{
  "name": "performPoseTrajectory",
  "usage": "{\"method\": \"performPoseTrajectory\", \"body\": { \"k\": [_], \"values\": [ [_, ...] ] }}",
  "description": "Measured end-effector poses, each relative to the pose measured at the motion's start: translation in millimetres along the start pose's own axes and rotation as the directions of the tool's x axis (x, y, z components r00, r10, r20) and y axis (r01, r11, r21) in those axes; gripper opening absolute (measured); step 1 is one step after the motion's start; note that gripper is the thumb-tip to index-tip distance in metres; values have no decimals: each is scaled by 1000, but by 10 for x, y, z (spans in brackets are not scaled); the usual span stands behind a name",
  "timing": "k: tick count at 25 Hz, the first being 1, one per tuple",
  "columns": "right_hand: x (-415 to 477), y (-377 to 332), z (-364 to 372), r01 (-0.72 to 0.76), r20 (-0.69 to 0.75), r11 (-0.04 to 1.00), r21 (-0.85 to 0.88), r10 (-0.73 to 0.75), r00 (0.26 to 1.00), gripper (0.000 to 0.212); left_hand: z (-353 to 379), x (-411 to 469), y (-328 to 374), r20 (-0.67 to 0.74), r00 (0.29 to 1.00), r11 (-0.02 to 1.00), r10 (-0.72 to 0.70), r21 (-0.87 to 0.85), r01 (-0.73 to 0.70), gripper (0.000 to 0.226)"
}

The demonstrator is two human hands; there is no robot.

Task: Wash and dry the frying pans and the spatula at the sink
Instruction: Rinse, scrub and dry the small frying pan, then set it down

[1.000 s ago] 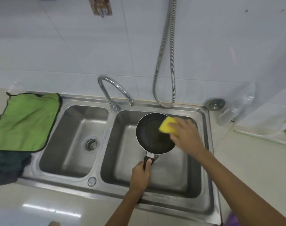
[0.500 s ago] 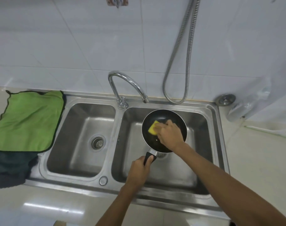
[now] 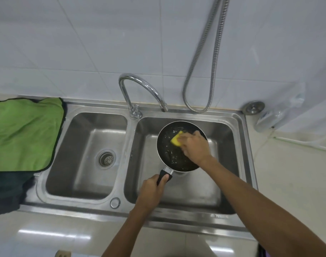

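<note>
A small black frying pan [image 3: 167, 149] hangs over the right basin of the steel double sink [image 3: 130, 208]. Its inside is wet and streaked with suds. My left hand [image 3: 151, 190] grips the pan's black handle [image 3: 165, 176] from below. My right hand [image 3: 194, 146] holds a yellow sponge [image 3: 176, 140] and presses it against the pan's inner floor, near the far side. No spatula or second pan is in view.
A curved chrome tap [image 3: 140, 89] stands behind the divider, its spout above the right basin. A metal shower hose [image 3: 201, 71] loops down the tiled wall. A green cloth [image 3: 23, 134] lies left of the sink over a dark cloth [image 3: 6, 191]. The left basin holds only its drain [image 3: 106, 159].
My right hand has slid the sponge from the pan's right rim into its middle, leaving soapy streaks. My left hand still grips the handle. The camera has tilted slightly.
</note>
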State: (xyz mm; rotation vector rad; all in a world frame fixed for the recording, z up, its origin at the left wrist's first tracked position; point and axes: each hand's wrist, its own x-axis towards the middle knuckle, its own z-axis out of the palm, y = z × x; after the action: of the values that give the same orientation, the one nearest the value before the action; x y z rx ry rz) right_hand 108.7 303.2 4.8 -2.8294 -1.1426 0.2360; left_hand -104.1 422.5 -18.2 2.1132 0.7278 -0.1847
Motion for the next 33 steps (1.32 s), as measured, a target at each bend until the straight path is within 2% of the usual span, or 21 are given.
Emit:
{"method": "performPoseTrajectory", "body": {
  "k": [2, 3, 5, 6, 8, 11, 13, 15, 16, 18, 21, 24, 27, 30, 33],
  "values": [
    [-186, 146, 65, -25, -72, 1000, -18, 24, 997, 32, -46, 7, -8, -2, 1000, 1000, -6, 2, 6, 41],
    [-313, 138, 146, 13, -89, 999, -37, -16, 996, 33, -48, 11, -16, 5, 1000, 1000, -3, 6, 3, 41],
    [-453, -52, 210, 97, -57, 995, -18, -98, 994, 33, -6, -9, -2, 36, 999, 1000, 17, 18, -18, 41],
    [-391, -143, 202, 95, -47, 995, 7, -94, 994, 32, 16, -23, 18, 54, 998, 999, 31, 34, -33, 41],
    [-108, -169, 91, 14, -59, 999, 38, -11, 998, 31, 44, -41, 44, 66, 997, 998, 37, 49, -40, 41],
    [-38, 52, 2, -93, 38, 995, -38, 95, 995, 32, -21, -54, 21, 14, 1000, 1000, -3, 17, 3, 43],
    [-253, 89, -10, -10, 33, 996, -86, 13, 999, 30, -59, -59, 22, 0, 1000, 1000, -12, 5, 12, 41],
    [-438, -91, 39, 77, 39, 996, -36, -76, 996, 29, -43, -74, 58, 21, 1000, 1000, 5, 21, -6, 38],
    [-391, -189, 57, 74, 43, 997, 3, -74, 996, 27, -23, -79, 82, 33, 999, 999, 15, 33, -16, 38],
    [-91, -239, 24, -6, 5, 1000, 27, 6, 1000, 28, 2, -75, 117, 45, 999, 999, 12, 41, -13, 39],
    [80, -26, -23, -83, 105, 994, -69, 90, 990, 31, -50, -69, 82, 26, 999, 999, -23, 29, 22, 39],
    [-283, -26, -10, -32, 144, 996, -78, 43, 989, 34, -73, -39, 53, 24, 999, 999, -22, 27, 21, 39],
    [-347, -367, 34, -16, 98, 997, 81, 8, 995, 38, 24, -64, 116, 51, 999, 1000, -6, 13, 5, 40],
    [12, -342, 12, -112, 55, 990, 84, 107, 993, 41, 52, -85, 147, 42, 999, 1000, -11, -14, 12, 37],
    [-45, -17, -23, -187, 128, 982, 6, 185, 975, 42, -38, -37, 149, 34, 999, 999, -40, -19, 40, 39]
  ]
}}
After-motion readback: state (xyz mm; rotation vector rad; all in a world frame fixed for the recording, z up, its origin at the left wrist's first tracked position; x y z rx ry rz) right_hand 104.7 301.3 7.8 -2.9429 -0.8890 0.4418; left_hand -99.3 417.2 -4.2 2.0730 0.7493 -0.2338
